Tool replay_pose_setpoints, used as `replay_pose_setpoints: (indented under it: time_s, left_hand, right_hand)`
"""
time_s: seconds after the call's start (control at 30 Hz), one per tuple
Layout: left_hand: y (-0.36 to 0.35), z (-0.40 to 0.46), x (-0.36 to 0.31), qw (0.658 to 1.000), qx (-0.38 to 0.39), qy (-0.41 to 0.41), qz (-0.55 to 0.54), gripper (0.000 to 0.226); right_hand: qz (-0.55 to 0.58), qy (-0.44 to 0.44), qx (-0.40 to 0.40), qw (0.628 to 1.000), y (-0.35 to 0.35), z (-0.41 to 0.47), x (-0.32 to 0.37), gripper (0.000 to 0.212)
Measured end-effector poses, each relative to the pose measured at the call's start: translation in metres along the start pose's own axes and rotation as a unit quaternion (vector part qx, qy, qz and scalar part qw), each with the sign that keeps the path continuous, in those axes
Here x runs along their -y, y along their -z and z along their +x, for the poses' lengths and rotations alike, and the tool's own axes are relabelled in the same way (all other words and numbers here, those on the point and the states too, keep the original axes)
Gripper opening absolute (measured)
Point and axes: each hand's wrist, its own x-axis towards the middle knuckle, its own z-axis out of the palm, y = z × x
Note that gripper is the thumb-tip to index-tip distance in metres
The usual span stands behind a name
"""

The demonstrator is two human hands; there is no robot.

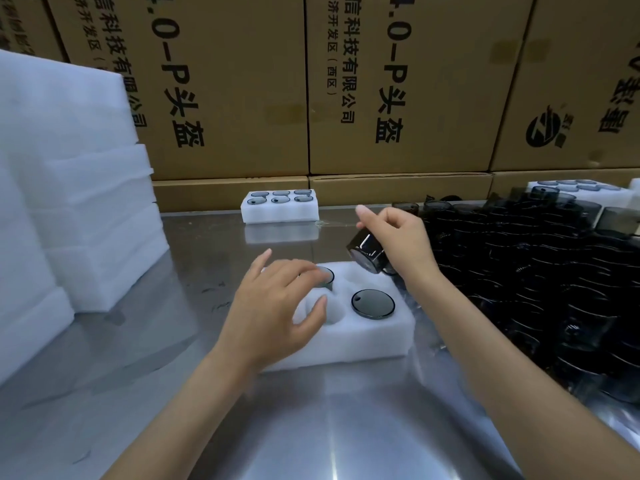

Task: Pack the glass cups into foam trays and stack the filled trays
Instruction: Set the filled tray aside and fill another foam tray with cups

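Left hand [277, 306] is nearest, fingers spread and flat, pressing a seated cup [325, 276] into the near foam tray [346, 344]. Right hand [394, 237] grips a tilted glass cup [367, 252] just above the tray's far-right edge; the empty pocket [356, 278] sits directly below-left of it.

Two bare forearms, left hand [277, 306] and right hand [398, 237]; no sleeves, gloves, rings or watch in view.
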Motion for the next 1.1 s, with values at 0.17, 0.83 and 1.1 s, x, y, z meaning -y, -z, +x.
replay_pose_setpoints:
  time_s: [0.17,0.83,1.1]
  left_hand:
    - [-0.002,0.028,-0.021,0.992,0.007,0.058,-0.113,0.058]
    - [-0.049,0.053,-0.004,0.949,0.183,0.158,-0.203,0.050]
    - [-0.047,0.052,-0.002,0.942,0.214,0.149,-0.209,0.059]
  right_hand:
    - [-0.030,-0.048,0.028,0.998,-0.003,0.001,-0.001,0.050]
    - [-0.371,0.072,0.116,0.919,0.003,0.005,-0.026,0.034]
    - [-0.393,0.066,0.134,0.907,0.008,0.003,-0.020,0.040]
